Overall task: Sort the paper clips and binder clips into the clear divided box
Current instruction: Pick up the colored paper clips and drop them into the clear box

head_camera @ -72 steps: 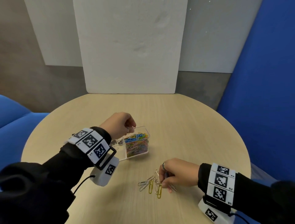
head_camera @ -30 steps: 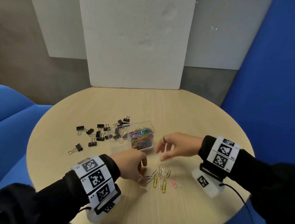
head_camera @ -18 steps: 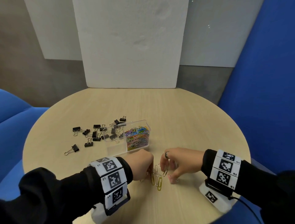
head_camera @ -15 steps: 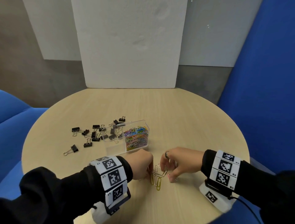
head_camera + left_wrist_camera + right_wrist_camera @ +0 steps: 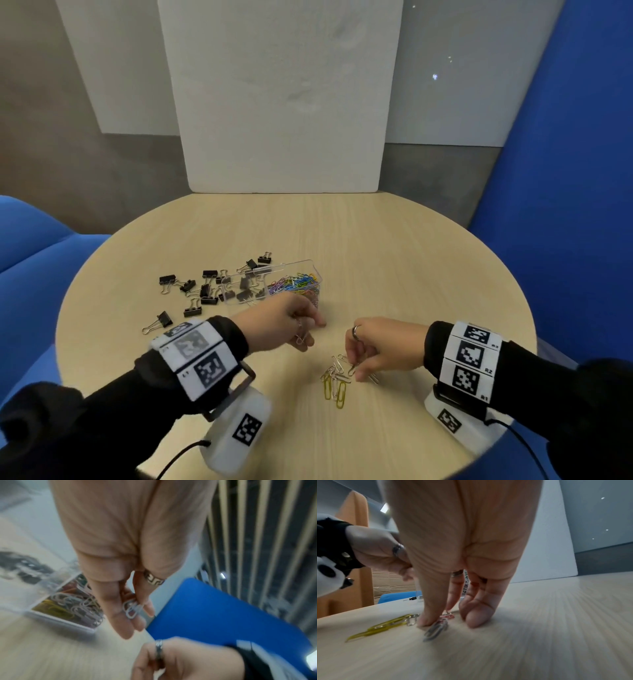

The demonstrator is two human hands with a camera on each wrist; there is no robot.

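Note:
The clear divided box (image 5: 310,265) stands mid-table. Its right compartment holds coloured paper clips (image 5: 297,284), its left one a few black binder clips (image 5: 245,293). My left hand (image 5: 310,334) hovers just in front of the box and pinches a few silver paper clips (image 5: 131,608) between thumb and fingers. My right hand (image 5: 354,371) is down on the loose pile of silver and yellow paper clips (image 5: 335,382), with thumb and index finger pinching a silver clip (image 5: 436,628) against the table. Yellow clips (image 5: 385,627) lie beside it.
Several black binder clips (image 5: 191,291) lie scattered on the round wooden table (image 5: 428,274) to the left of the box. A white board (image 5: 284,102) leans at the table's far edge. Blue seats flank the table.
My left hand has lifted off the loose pile with silver clips and moved up and left towards the box. My right hand stays at the pile, fingers now down on a clip.

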